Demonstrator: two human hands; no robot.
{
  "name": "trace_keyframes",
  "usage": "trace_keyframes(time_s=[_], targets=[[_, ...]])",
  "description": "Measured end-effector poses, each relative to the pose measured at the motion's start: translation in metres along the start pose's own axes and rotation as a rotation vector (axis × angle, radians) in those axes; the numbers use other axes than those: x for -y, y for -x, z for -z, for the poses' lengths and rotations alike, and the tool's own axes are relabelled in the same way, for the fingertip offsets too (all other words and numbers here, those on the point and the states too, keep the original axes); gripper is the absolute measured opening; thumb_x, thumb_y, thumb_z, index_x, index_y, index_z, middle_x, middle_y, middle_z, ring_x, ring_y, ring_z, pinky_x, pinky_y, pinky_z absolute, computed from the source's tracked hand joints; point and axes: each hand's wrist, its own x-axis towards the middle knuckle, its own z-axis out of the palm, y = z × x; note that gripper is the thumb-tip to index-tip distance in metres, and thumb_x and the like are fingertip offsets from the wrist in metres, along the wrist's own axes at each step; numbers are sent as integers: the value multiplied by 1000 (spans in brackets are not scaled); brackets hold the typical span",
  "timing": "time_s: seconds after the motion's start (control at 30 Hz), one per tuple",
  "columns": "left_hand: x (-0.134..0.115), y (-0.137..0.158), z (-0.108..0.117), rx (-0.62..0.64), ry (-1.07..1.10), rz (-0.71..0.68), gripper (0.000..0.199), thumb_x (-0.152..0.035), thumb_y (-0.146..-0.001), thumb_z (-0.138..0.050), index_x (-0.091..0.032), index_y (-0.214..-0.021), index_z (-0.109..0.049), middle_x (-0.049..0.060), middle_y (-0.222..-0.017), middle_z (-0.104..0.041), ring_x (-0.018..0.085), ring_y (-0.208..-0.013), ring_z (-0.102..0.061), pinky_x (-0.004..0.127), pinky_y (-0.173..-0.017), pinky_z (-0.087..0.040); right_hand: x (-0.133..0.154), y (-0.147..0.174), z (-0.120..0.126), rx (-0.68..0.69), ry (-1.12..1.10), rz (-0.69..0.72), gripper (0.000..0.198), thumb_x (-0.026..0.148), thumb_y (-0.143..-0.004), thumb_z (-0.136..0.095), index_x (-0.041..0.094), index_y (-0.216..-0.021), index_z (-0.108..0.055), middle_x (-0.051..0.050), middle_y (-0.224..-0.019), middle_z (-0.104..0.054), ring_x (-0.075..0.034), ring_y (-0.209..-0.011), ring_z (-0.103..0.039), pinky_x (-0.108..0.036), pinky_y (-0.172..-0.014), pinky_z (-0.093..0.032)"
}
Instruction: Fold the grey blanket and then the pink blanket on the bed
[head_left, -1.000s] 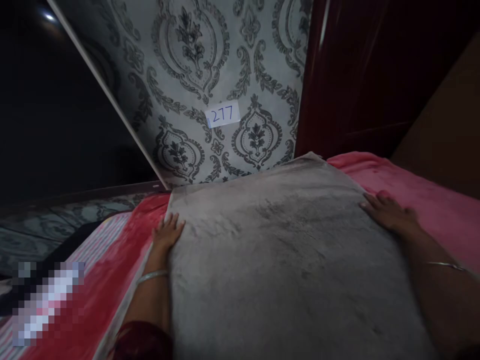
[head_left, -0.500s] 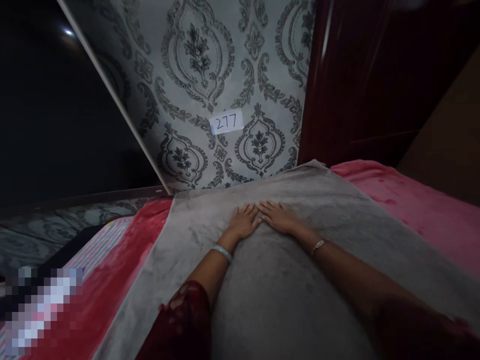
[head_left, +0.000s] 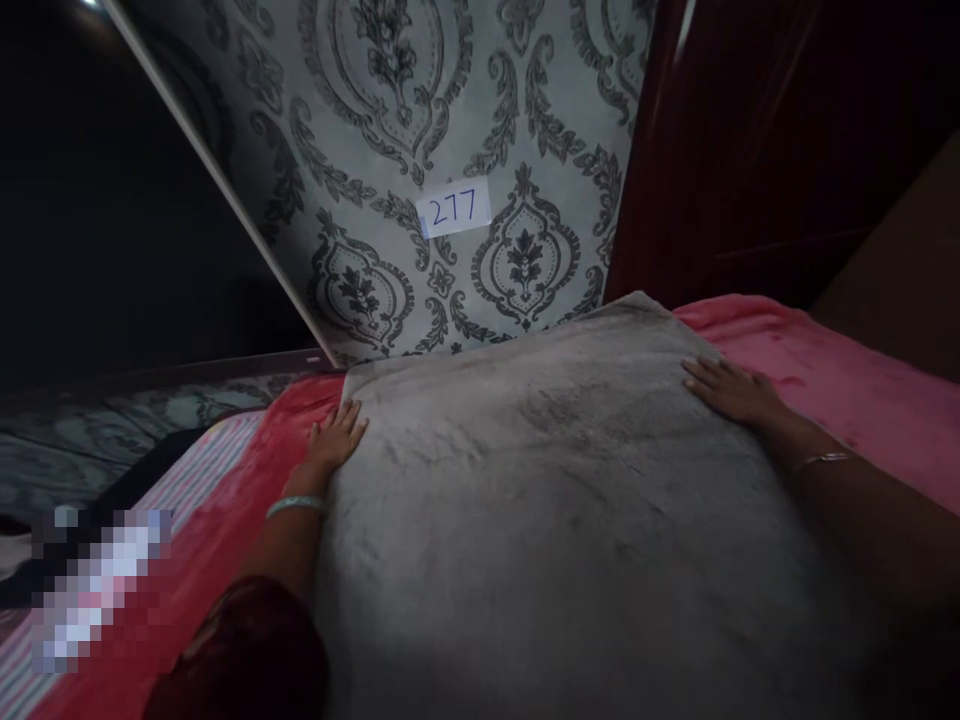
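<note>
A grey plush blanket (head_left: 525, 520) lies spread over a red and pink cover (head_left: 810, 360). My left hand (head_left: 336, 436) rests palm down at the blanket's left edge, partly over the red cloth, its fingers spread. On the opposite side, my right hand (head_left: 731, 390) lies flat at the right edge near the far corner, fingers stretched out. Neither hand grips the fabric. Faint creases and darker brushed patches show on the grey surface between them.
Behind the blanket rises a patterned wall (head_left: 390, 230) bearing a paper label (head_left: 454, 207) marked 277. A large dark screen (head_left: 135, 220) stands at left, a dark red glossy panel (head_left: 720, 150) at right. Striped cloth (head_left: 202, 470) shows beyond the red cover's left side.
My hands have slid apart from the blanket's middle, the left one to the left edge and the right one to the right edge. The view has shifted slightly downward.
</note>
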Motion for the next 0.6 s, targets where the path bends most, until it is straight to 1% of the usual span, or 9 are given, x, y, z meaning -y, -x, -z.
trace_keyframes(time_s=[0.07,0.13,0.23,0.3,0.33,0.37,0.43,0.5,0.6], targets=[[-18,4,5,16,5,-31,44,-40,-94,-65,-17,-131,-58,12,-133,-59,26,-114,-62,50,-96,-54,21,12,4,7,-4,-52,63,45,-103,-28,14,-157,-38,-20,-163,-28,-43,-149,-25,-70,-112,-24],[-49,9,3,39,10,-68,47,-42,-97,-60,-20,-138,-55,13,-143,-55,29,-126,-56,53,-104,-49,57,31,1,-11,1,-2,65,49,-103,-24,15,-156,-40,-20,-162,-30,-42,-148,-27,-71,-111,-27],[-111,27,-11,127,46,-225,52,-47,-103,-41,-29,-152,-44,6,-161,-40,27,-149,-34,48,-118,-34,121,74,-17,-35,11,374,62,50,-102,-24,24,-157,-37,-11,-165,-29,-34,-151,-24,-62,-117,-26],[-144,43,-22,231,94,-515,57,-51,-102,-37,-33,-157,-35,3,-167,-28,27,-155,-21,52,-123,-22,155,103,-31,11,-12,639,61,53,-102,-25,32,-158,-35,-4,-166,-26,-31,-152,-23,-59,-119,-24],[-153,51,-25,231,108,-574,59,-51,-102,-35,-33,-158,-32,2,-168,-25,27,-156,-18,52,-124,-19,165,114,-36,36,-20,737,61,54,-102,-24,34,-158,-33,-2,-166,-25,-30,-152,-22,-58,-120,-23],[-155,57,-27,235,110,-598,60,-52,-102,-33,-32,-159,-30,2,-168,-23,27,-156,-17,53,-125,-16,170,123,-40,52,-23,793,61,55,-102,-24,35,-158,-33,-1,-166,-25,-29,-152,-23,-57,-121,-22],[-138,64,-25,223,84,-495,61,-51,-102,-32,-29,-159,-31,4,-168,-23,29,-156,-17,55,-124,-15,160,132,-41,51,-8,769,62,56,-101,-24,34,-158,-35,-1,-165,-28,-30,-152,-24,-57,-120,-23],[-101,70,-18,221,45,-311,60,-50,-102,-31,-29,-159,-32,6,-168,-25,31,-155,-19,58,-123,-18,127,131,-36,12,27,601,62,55,-101,-24,31,-157,-38,-4,-164,-31,-32,-151,-27,-60,-119,-24],[-37,90,-4,151,38,-62,54,-46,-104,-30,-29,-155,-39,7,-164,-34,30,-150,-32,56,-118,-30,49,129,-28,-55,53,296,65,54,-101,-24,24,-156,-39,-9,-164,-31,-38,-149,-27,-64,-118,-21]])
